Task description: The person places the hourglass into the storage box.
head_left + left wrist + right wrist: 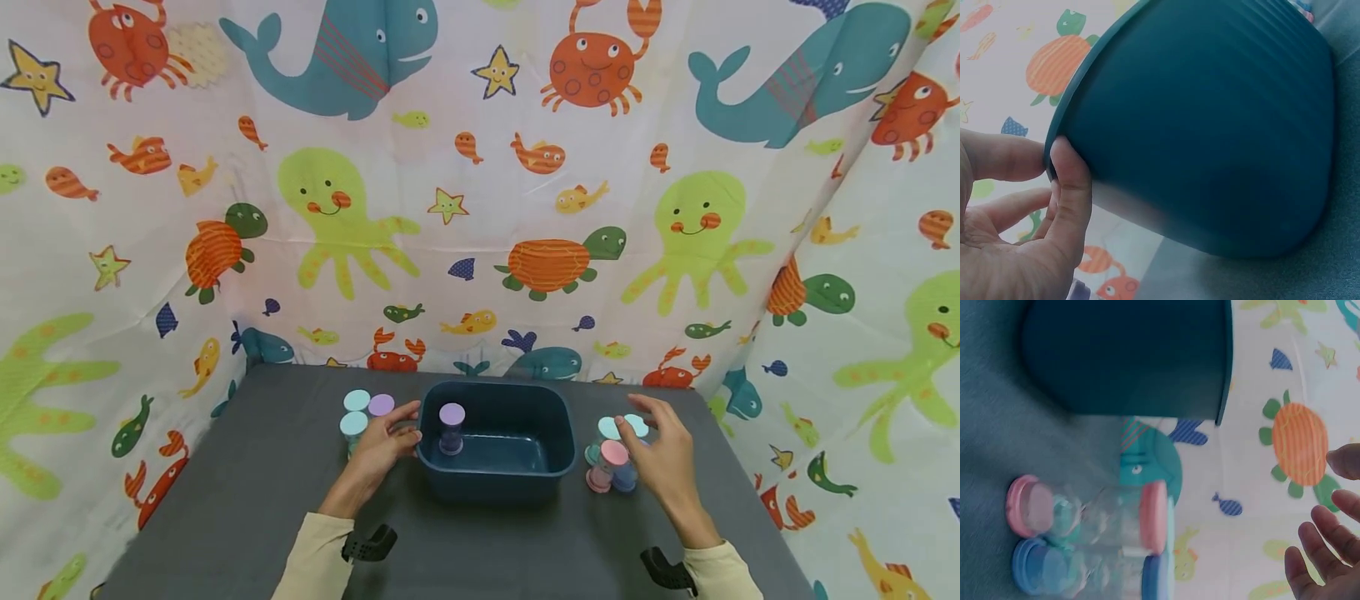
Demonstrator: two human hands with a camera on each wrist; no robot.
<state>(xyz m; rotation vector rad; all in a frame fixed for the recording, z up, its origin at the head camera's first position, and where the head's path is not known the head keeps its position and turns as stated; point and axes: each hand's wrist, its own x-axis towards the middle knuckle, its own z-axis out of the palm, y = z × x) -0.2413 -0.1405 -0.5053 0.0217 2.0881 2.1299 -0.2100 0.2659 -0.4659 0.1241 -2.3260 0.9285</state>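
Note:
A dark blue plastic bin [495, 485] stands in the middle of the table. My left hand [386, 442] pinches its left rim, the thumb against the outer wall in the left wrist view. Inside the bin, toward the left, a purple-capped sand timer [452, 415] stands upright. My right hand [660, 454] hovers over a group at the right with its fingers apart, holding nothing. That group includes a pink-capped sand timer [1154, 515], a blue-capped sand timer [1152, 575] and teal-capped ones [608, 428]; the hand partly hides them in the head view.
Left of the bin, beside my left hand, stand two teal-capped sand timers [354, 423] and a purple-capped one [382, 405]. The grey table [247, 492] ends at a curtain [450, 333] printed with sea animals, which encloses the back and sides.

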